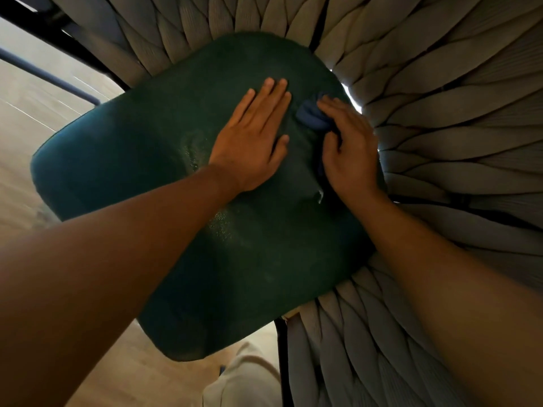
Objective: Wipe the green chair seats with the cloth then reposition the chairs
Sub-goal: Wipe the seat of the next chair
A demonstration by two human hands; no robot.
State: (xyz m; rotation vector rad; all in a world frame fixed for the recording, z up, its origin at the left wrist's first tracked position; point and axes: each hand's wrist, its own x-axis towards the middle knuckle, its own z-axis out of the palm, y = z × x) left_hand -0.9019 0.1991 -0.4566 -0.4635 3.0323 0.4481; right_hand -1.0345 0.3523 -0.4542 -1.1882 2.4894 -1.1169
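Note:
A dark green chair seat [147, 177] fills the middle of the view, with faint damp patches near its centre. My left hand [255, 133] lies flat on the seat with its fingers straight, pressing down. Just to its right, my right hand [349, 151] grips a bunched dark blue cloth [311, 116] against the seat near the back edge. Most of the cloth is hidden under that hand.
The chair's grey woven rope backrest [440, 118] curves around the seat's far and right sides. A black metal frame [38, 27] runs at top left over a light wooden floor [26, 118]. My beige trouser leg [244, 377] shows below the seat's near edge.

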